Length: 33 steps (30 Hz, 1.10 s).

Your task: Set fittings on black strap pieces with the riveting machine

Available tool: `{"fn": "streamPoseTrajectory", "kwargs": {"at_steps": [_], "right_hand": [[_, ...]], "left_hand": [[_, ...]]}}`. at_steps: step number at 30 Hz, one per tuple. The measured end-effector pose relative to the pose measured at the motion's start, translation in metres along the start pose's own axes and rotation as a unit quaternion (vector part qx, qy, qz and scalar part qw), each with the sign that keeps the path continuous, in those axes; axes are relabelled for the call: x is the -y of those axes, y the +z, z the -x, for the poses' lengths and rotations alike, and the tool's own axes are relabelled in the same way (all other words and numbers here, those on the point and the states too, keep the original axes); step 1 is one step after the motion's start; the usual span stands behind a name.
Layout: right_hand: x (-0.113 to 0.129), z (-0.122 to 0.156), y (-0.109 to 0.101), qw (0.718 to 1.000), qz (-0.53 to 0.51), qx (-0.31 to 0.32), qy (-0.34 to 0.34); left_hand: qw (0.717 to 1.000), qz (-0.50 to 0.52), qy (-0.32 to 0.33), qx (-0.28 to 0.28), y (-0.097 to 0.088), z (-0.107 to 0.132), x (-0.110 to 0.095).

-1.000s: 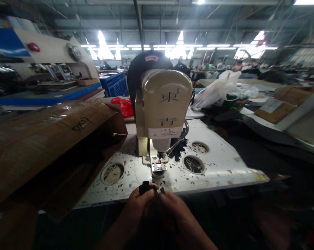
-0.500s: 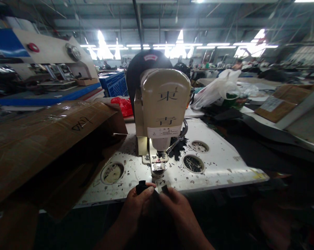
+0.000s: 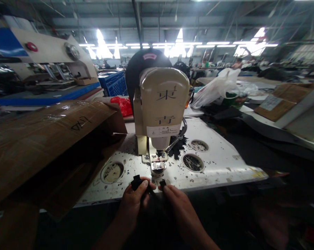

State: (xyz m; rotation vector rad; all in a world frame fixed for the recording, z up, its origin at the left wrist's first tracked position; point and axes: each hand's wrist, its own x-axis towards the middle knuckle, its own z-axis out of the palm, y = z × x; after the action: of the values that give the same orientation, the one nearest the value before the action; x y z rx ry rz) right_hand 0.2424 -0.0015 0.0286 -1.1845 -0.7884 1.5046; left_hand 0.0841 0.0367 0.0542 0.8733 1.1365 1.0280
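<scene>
At the front edge of the white machine table point(image 3: 214, 173), my left hand point(image 3: 136, 196) is closed on a black fabric strip point(image 3: 136, 182), whose end sticks up past the thumb. My right hand point(image 3: 176, 198) pinches a black strip end point(image 3: 162, 183) close by. Whether both ends belong to one piece is lost in the dark between the hands. Just beyond them stands a cream punching or riveting machine point(image 3: 164, 100), with a small lit metal plate point(image 3: 159, 164) under its head. Neither hand touches that plate.
A large open cardboard box point(image 3: 49, 139) lies on the left over the table. Round holes with small scraps, such as the right-hand cup point(image 3: 193, 163), are set in the top. Black scraps point(image 3: 179, 147) lie behind the head. A white plastic bag point(image 3: 216, 88) sits at the back right.
Both hands have shifted slightly; the left moved a little left and up, widening the gap. The strip end in my right hand now stands higher, nearer the machine.
</scene>
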Motion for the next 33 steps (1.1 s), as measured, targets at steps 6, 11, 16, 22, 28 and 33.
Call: {"fn": "streamPoseTrajectory", "kwargs": {"at_steps": [6, 11, 16, 22, 28, 33], "right_hand": [[0.013, -0.01, 0.003, 0.996, 0.078, -0.03, -0.023], [0.018, -0.015, 0.011, 0.992, 0.121, -0.011, -0.044], [0.01, -0.016, 0.007, 0.985, 0.156, -0.03, -0.067], [0.009, -0.031, 0.007, 0.993, 0.087, -0.073, -0.042], [0.003, -0.052, 0.013, 0.998, -0.008, -0.055, -0.011], [-0.001, -0.057, 0.015, 0.998, -0.046, -0.048, -0.018]], "left_hand": [[0.994, -0.11, 0.019, 0.017, 0.007, -0.006, -0.006], [0.988, -0.137, 0.042, 0.049, 0.016, -0.019, -0.011], [0.973, -0.2, 0.096, 0.06, 0.018, -0.038, -0.016], [0.889, -0.379, 0.256, 0.038, 0.007, -0.048, -0.014], [0.74, -0.526, 0.399, 0.13, -0.011, -0.052, -0.011], [0.699, -0.604, 0.349, 0.158, -0.005, -0.055, -0.024]]}}
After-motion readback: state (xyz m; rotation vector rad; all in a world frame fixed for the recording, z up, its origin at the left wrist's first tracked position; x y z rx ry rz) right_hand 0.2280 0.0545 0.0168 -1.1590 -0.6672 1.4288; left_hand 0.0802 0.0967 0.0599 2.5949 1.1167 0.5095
